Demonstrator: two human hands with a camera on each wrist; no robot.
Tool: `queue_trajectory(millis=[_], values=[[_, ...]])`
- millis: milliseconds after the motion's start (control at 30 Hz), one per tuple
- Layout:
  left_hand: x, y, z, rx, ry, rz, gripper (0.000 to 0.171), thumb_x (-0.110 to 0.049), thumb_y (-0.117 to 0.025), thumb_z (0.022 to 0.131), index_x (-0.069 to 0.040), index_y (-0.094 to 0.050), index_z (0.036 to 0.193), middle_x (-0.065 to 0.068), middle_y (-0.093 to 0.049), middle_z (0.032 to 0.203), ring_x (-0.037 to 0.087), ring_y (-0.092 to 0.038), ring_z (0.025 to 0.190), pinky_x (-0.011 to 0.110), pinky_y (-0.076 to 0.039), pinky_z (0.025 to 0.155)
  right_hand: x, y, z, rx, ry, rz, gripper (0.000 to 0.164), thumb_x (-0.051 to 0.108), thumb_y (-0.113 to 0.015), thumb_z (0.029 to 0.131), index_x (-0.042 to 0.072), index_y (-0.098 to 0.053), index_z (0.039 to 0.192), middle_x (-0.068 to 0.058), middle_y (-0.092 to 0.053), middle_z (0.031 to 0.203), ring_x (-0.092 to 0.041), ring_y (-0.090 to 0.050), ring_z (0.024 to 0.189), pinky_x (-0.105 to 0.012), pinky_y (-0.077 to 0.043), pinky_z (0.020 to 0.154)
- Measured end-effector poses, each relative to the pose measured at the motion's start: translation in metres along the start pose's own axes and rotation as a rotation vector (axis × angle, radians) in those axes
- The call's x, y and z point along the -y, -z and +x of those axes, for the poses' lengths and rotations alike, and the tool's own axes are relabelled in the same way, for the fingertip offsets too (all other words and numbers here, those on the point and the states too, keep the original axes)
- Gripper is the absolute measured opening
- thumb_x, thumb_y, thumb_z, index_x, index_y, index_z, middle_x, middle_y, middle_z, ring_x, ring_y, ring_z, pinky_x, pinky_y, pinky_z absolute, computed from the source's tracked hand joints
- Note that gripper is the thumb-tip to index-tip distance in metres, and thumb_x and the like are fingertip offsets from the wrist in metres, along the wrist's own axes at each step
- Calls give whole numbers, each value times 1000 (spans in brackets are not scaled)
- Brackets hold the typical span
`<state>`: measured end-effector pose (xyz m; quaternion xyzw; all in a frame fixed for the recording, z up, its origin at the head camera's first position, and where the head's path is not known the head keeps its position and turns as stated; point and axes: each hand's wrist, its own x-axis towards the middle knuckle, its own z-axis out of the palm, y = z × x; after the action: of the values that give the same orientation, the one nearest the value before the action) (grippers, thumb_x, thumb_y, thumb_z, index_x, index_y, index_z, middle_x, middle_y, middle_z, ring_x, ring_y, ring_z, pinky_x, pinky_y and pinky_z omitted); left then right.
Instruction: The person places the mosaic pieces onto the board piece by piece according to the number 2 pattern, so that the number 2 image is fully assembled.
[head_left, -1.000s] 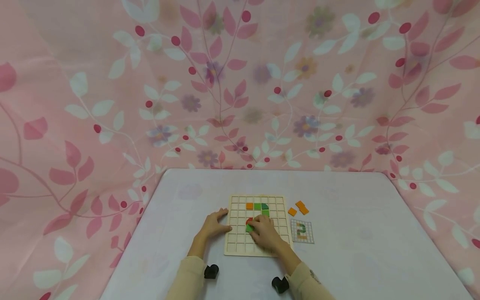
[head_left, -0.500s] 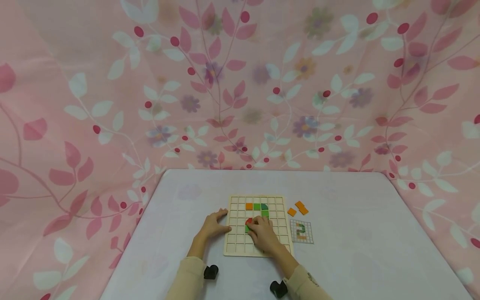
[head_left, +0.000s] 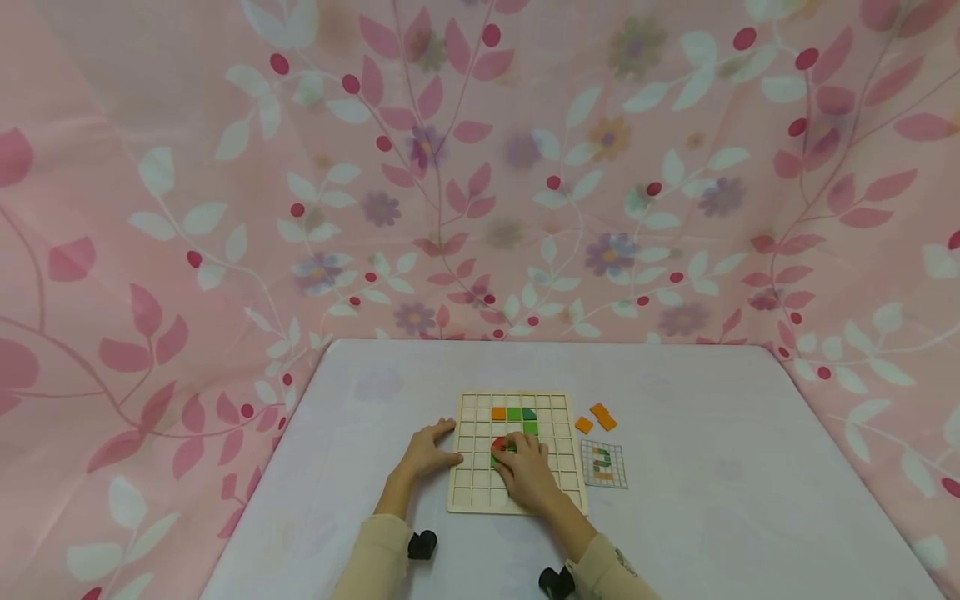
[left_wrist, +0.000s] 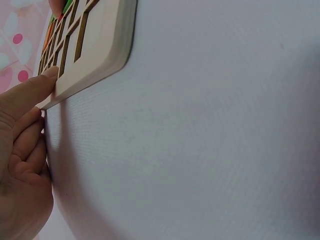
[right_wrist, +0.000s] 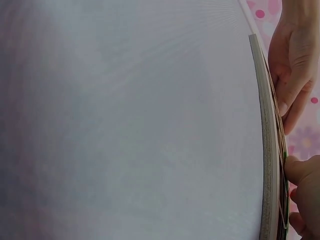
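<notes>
A pale wooden grid board (head_left: pixel 462 496) lies on the table with coloured tiles in its cells. My left hand (head_left: pixel 427 452) rests at its left edge, fingers spread; in the left wrist view the thumb (left_wrist: pixel 31 92) lies on the board's rim. My right hand (head_left: pixel 531 473) is over the middle of the board. Its thumb and forefinger are at a small green tile (head_left: pixel 494 461), mostly hidden, just below a red tile (head_left: pixel 498 442) with a rounded corner. Farther up are an orange tile (head_left: pixel 498 413), a green square, a dark green rounded tile (head_left: pixel 529 413) and another green square.
Several orange tiles (head_left: pixel 602 415) lie on the table right of the board. Below them is a gridded pattern card (head_left: pixel 603 463). A pink floral cloth (head_left: pixel 517 167) hangs behind the white table (head_left: pixel 712 450). Black wrist cameras (head_left: pixel 423 545) sit by both sleeves.
The right fingers have shifted slightly over the green tile, covering more of it, and a darker green patch shows between them. The left hand and the board keep their places.
</notes>
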<state>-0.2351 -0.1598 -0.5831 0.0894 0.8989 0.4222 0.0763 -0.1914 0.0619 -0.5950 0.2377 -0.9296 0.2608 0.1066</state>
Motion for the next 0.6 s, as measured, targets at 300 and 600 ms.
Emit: queue_trajectory(millis=[300, 600], values=[[-1, 1, -1, 2, -7, -5, 70, -14, -80, 70, 2, -51, 132, 18, -44, 141, 37, -33, 135, 54, -24, 110, -4, -1, 0, -50, 6, -27, 33, 28, -64, 89, 10, -68, 116, -6, -57, 127, -28, -43, 107, -46, -31, 81], [-2, 1, 0, 2, -4, 1, 69, -15, -79, 71, 2, -51, 132, 18, -44, 141, 36, -33, 135, 53, -25, 110, -9, 0, 1, -38, 99, -91, 29, 29, -61, 90, 18, -69, 116, -3, -58, 131, -26, -45, 105, -44, -30, 77]])
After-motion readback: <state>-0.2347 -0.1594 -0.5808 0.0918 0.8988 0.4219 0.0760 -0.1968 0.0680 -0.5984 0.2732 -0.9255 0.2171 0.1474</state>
